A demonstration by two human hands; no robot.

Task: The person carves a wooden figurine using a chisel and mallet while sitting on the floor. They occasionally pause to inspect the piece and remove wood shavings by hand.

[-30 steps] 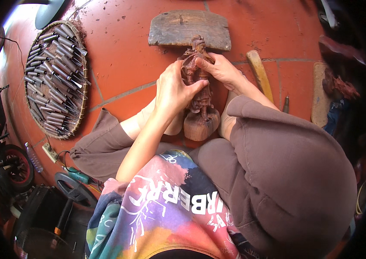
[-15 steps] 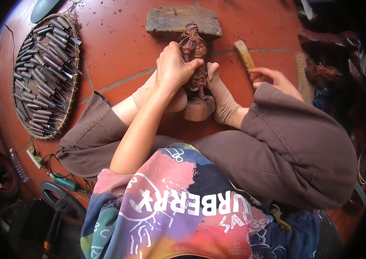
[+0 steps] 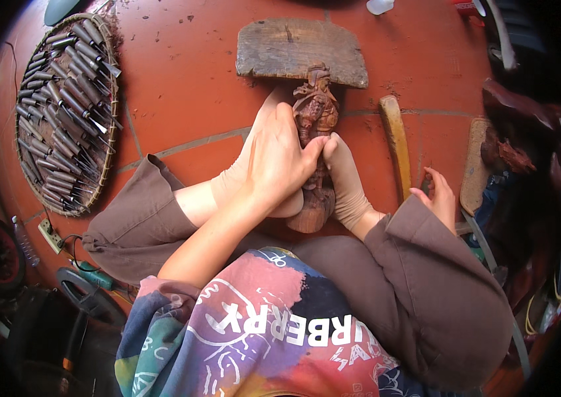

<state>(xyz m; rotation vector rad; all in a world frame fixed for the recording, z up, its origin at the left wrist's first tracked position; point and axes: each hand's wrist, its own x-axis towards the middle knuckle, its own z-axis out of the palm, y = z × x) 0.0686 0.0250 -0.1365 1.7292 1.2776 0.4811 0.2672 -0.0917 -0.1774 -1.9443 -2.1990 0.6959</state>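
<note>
My left hand point(image 3: 283, 155) is wrapped around the middle of a carved reddish-brown wooden figurine point(image 3: 326, 119), its thumb across the front. The figurine stands on a round uncarved wooden base point(image 3: 311, 213), clasped between my two socked feet. Its head end lies against the edge of a worn wooden block point(image 3: 300, 49). A pale wooden mallet point(image 3: 396, 139), long and slightly bent, lies on the floor to the right of my feet. My right hand point(image 3: 440, 198) is just right of the mallet's near end, fingers apart and holding nothing; the trouser leg partly hides it.
A woven tray point(image 3: 77, 213) full of wooden-handled carving tools stands on the tiled floor at left. A power socket strip point(image 3: 51, 235) and a plastic bottle point(image 3: 26, 241) are at lower left. A rough sharpening stone-like slab point(image 3: 474, 165) and dark carved wood lie at right.
My right hand has come off the mallet and moved nearer and to the right. The left hand keeps its hold on the figurine. The whole view has shifted.
</note>
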